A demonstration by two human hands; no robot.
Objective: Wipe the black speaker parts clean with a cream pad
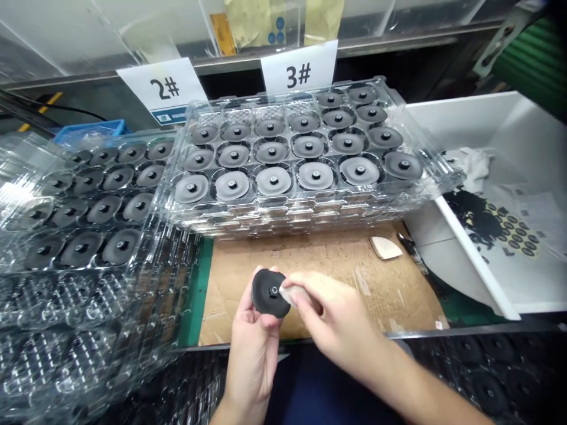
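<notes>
**A:** What has the left hand got?

**B:** The left hand (250, 348) is curled closed around a black disc (263, 293), holding it by the edge and tilted up, with the small hub in its middle showing.

**A:** And the right hand?

**B:** The right hand (336, 313) is almost closed, pinching a pale pad (287, 294). The pad's tip touches the disc just beside the hub.

**A:** Where's the disc, exactly?

**B:** Held up in the air over a sheet of cardboard (319, 260), near its front edge. The cardboard lies on a green mat (195, 301).

**A:** What's around it?

**B:** Right behind the cardboard sits a stack of clear trays (283, 206) with rows of grey discs. Another clear stack (26, 156) to the left holds darker ones. Paper signs marked 2# (162, 88) and 3# (297, 68) stand behind them. A pale wedge (385, 248) lies on the cardboard, and a white bin (496, 124) on the right holds a cloth (472, 168) and a sheet of small black rings (509, 230).
</notes>
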